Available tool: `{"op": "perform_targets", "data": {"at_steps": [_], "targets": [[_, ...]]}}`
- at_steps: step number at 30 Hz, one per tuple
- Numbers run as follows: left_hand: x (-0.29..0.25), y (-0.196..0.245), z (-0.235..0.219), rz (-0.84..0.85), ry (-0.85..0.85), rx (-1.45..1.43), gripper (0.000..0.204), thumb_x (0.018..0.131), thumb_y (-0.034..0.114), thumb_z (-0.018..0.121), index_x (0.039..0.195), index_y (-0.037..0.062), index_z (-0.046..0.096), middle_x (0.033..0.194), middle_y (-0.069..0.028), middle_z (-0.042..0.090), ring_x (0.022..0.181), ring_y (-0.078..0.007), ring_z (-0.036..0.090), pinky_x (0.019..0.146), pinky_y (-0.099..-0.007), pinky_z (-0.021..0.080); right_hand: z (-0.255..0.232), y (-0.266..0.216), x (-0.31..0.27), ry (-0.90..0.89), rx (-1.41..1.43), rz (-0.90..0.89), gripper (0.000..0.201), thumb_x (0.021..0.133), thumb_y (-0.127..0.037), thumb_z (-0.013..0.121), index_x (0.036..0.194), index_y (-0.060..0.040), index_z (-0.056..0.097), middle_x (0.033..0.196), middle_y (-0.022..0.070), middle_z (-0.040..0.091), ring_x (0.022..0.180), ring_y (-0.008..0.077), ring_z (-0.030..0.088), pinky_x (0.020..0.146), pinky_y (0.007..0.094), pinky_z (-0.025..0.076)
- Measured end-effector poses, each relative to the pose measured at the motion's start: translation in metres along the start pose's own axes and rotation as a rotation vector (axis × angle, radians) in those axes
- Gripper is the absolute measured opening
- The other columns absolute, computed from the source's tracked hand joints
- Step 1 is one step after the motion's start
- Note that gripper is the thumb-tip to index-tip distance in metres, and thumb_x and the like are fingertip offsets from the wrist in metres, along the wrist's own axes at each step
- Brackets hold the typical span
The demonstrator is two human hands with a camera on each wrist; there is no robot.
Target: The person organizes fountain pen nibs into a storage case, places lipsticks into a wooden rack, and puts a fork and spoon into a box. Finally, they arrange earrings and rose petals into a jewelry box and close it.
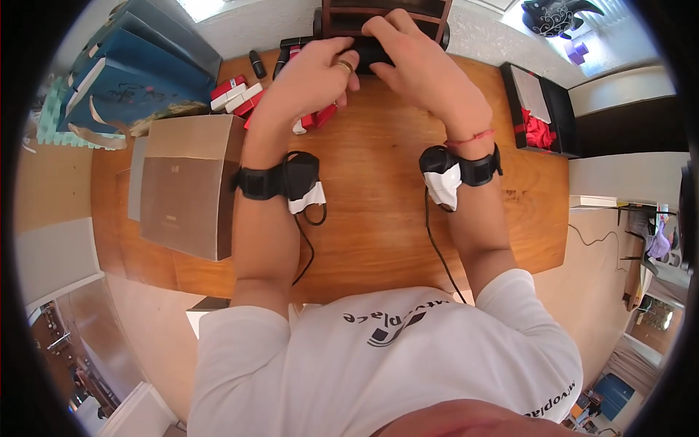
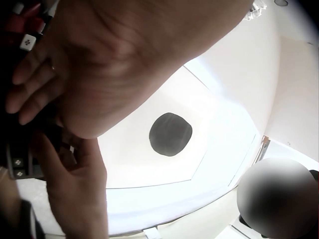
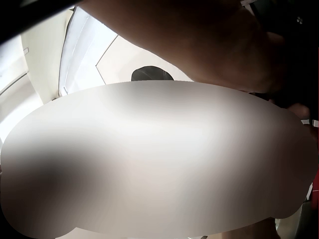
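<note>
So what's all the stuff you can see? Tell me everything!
Table: one, orange-brown wood, under the arms
Cardboard box: one, brown, table's left
Bags: at least two, blue, far left
Little boxes: several, red and white, beyond the cardboard box
Tube: one, black, beyond the little boxes
Flat box: one, black with red stuffing, far right
Rack: one, dark brown, table's far edge
Background bits: too small to name them all
T-shirt: one, white, on the person
Strapped devices: two, black, one per forearm
Bracelet: one, red, right wrist
Left hand, right hand: one each, by the rack
</note>
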State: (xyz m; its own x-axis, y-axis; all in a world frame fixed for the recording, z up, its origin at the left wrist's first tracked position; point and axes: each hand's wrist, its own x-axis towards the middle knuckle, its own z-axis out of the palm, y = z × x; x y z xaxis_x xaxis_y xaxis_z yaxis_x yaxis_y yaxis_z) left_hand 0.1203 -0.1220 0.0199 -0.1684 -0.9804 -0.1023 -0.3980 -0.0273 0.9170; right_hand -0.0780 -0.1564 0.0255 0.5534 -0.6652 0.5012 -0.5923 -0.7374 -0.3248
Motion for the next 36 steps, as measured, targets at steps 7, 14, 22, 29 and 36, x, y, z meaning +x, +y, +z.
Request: {"op": "perform_targets", "data": {"at_steps": [7, 14, 22, 29, 36], "targets": [[0.006, 0.002, 0.027, -0.141, -0.065, 0.036, 0.072, 0.112, 0.027, 0.057, 0.168, -0.0052, 0.024, 0.078, -0.0095, 0.071, 0.057, -0.0153, 0.065, 0.053, -0.0296, 0.050, -0.042, 0.028, -0.005, 0.060, 0.143, 0.048, 0.027, 0.090, -0.002, 0.077, 0.117, -0.0051, 0.071, 0.099, 0.0079, 0.068, 0.074, 0.0209, 0.063, 0.069, 0.0339, 0.052], [0.014, -0.002, 0.033, -0.123, 0.052, 0.022, 0.082, 0.108, 0.040, 0.068, 0.164, -0.0086, 0.034, 0.072, -0.0095, 0.070, 0.051, -0.0156, 0.062, 0.050, -0.0315, 0.050, -0.046, 0.027, -0.002, -0.195, 0.002, 0.168, 0.017, 0.097, -0.015, 0.068, 0.099, 0.0018, 0.071, 0.086, 0.0241, 0.072, 0.088, 0.0455, 0.071, 0.079, 0.0502, 0.056], [0.041, -0.040, 0.058, 0.183, 0.408, 0.285, 0.057, 0.104, 0.044, 0.073, 0.129, -0.0075, 0.067, 0.060, -0.0103, 0.068, 0.046, -0.0178, 0.065, 0.046, -0.0340, 0.050, -0.017, 0.044, 0.000, -0.231, 0.017, 0.267, 0.024, 0.101, -0.017, 0.062, 0.108, 0.0024, 0.074, 0.091, 0.0236, 0.074, 0.085, 0.0396, 0.073, 0.077, 0.0426, 0.057], [0.035, -0.036, 0.063, 0.179, 0.522, 0.420, 0.047, 0.102, 0.047, 0.073, 0.102, 0.0002, 0.070, 0.075, -0.0203, 0.074, 0.075, -0.0425, 0.074, 0.067, -0.0517, 0.056, -0.006, 0.048, 0.008, -0.212, 0.042, 0.348, 0.023, 0.100, -0.012, 0.061, 0.107, 0.0043, 0.075, 0.088, 0.0205, 0.075, 0.079, 0.0277, 0.073, 0.075, 0.0382, 0.057], [0.039, -0.040, 0.062, 0.232, 0.637, 0.444, 0.051, 0.100, 0.050, 0.073, 0.118, 0.0024, 0.076, 0.086, -0.0234, 0.076, 0.092, -0.0476, 0.073, 0.080, -0.0553, 0.059, -0.007, 0.044, 0.019, -0.201, 0.023, 0.287, 0.023, 0.098, -0.010, 0.057, 0.101, 0.0010, 0.077, 0.104, 0.0296, 0.073, 0.104, 0.0488, 0.071, 0.090, 0.0504, 0.057]]}}
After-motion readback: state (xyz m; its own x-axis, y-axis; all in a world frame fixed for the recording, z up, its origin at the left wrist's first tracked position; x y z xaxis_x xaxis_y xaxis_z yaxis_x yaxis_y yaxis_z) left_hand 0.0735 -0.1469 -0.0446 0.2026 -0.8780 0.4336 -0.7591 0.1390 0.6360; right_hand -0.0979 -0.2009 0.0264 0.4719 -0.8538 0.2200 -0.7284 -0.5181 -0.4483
